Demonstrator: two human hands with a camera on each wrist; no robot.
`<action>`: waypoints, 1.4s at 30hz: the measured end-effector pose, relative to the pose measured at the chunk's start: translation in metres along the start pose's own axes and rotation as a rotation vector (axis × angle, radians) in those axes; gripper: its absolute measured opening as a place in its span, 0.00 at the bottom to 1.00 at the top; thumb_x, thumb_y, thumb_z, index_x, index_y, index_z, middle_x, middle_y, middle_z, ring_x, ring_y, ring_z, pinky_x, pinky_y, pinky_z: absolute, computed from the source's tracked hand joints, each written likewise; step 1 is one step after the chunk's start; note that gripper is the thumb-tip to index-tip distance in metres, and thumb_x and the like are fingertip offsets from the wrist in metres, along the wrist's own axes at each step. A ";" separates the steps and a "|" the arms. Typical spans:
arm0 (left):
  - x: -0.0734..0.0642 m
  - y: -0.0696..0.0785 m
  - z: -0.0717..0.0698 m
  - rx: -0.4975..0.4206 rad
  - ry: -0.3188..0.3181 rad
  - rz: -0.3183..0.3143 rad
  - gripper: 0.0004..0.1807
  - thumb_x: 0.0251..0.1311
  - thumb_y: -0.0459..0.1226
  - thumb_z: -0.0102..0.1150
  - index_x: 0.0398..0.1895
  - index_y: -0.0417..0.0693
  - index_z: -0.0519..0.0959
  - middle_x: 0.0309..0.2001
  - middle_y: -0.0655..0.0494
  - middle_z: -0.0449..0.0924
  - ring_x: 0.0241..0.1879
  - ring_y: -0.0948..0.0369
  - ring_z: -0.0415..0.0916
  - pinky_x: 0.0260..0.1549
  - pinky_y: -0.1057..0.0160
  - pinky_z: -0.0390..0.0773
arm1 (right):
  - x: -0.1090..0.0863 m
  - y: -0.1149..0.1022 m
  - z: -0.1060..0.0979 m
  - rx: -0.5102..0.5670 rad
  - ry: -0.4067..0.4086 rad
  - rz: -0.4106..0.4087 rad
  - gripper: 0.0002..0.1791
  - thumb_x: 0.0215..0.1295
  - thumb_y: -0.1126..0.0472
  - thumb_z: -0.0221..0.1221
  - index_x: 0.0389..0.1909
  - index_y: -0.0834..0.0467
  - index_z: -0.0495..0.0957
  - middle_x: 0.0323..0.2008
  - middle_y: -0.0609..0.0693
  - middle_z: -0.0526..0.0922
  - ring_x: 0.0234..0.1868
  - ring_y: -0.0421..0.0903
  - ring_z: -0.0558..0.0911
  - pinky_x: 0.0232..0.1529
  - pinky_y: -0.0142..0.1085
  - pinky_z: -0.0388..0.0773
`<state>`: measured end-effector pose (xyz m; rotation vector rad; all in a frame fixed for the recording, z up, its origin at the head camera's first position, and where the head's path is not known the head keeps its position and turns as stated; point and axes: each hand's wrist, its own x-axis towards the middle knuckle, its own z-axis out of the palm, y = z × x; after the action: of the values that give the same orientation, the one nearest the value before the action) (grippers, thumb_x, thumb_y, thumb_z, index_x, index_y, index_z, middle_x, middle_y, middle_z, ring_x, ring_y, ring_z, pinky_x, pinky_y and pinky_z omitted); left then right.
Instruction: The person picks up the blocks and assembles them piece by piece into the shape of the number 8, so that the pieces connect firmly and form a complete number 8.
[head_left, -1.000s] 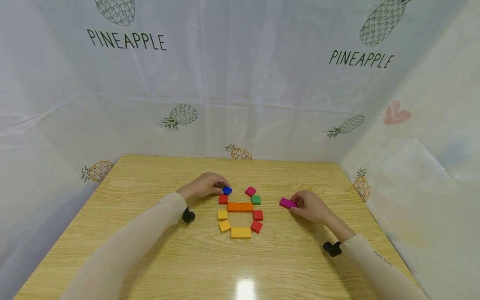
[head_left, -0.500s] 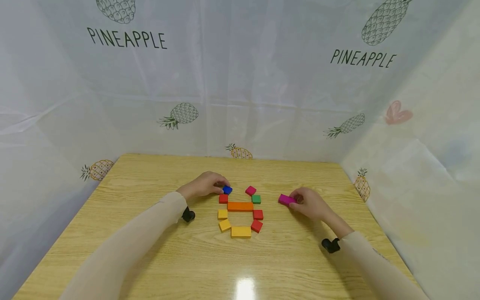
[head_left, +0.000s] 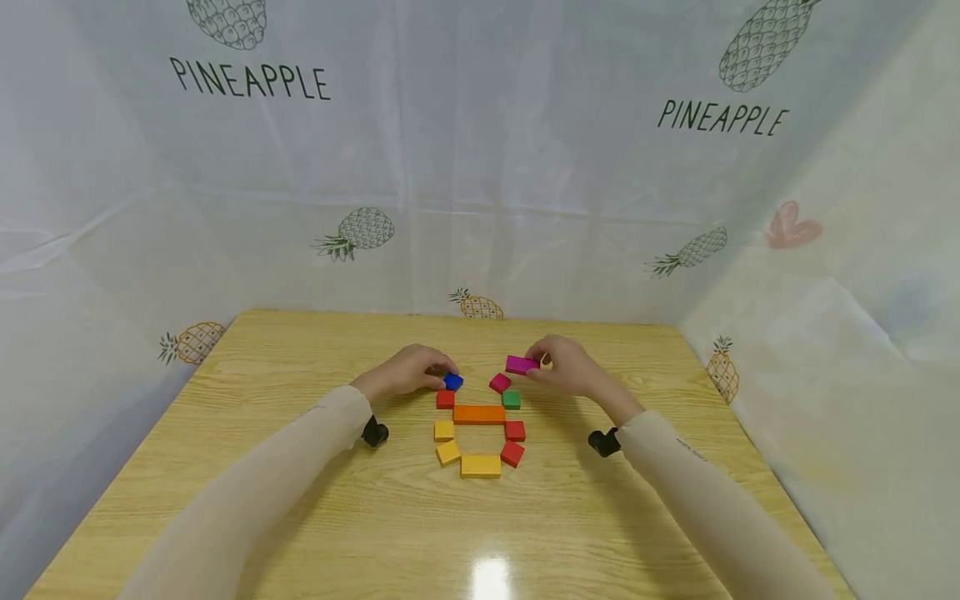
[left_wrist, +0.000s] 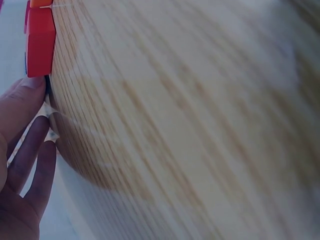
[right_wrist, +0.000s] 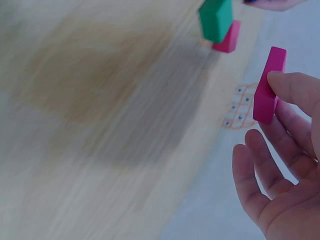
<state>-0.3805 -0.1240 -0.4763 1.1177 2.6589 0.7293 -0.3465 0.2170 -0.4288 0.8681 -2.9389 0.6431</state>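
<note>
Thumb and fingers of my right hand [head_left: 567, 367] pinch one end of a long magenta block [head_left: 519, 365], which is up off the table in the right wrist view. Below it in the head view lies a small pink block [head_left: 500, 383], turned at an angle and touching the green block [head_left: 512, 400]. At the left, my left hand [head_left: 408, 369] holds a small blue block [head_left: 453, 382] between thumb and fingers. That block sits just behind a red block [head_left: 446, 400]. An orange bar [head_left: 479, 415] spans between the two sides of the block outline.
Nearer the front, two small yellow blocks [head_left: 444, 430], a long yellow block [head_left: 481, 467] and two red blocks [head_left: 515, 431] continue the outline. The wooden table [head_left: 360, 533] ends at a white pineapple-print curtain [head_left: 495, 250] behind and at both sides.
My right hand has carried the magenta block leftward and farther back, from the right side to behind the pink block. My left hand stays on the blue block.
</note>
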 end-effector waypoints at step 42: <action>0.002 -0.004 0.001 -0.019 0.005 -0.009 0.17 0.71 0.35 0.68 0.61 0.51 0.86 0.59 0.54 0.87 0.59 0.55 0.84 0.63 0.53 0.80 | 0.069 -0.028 0.049 0.010 -0.157 0.010 0.12 0.71 0.57 0.70 0.50 0.57 0.88 0.44 0.48 0.89 0.41 0.45 0.80 0.49 0.40 0.81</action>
<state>-0.3840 -0.1245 -0.4785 1.0997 2.6532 0.7554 -0.3852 0.1414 -0.4543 0.9478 -3.0827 0.6182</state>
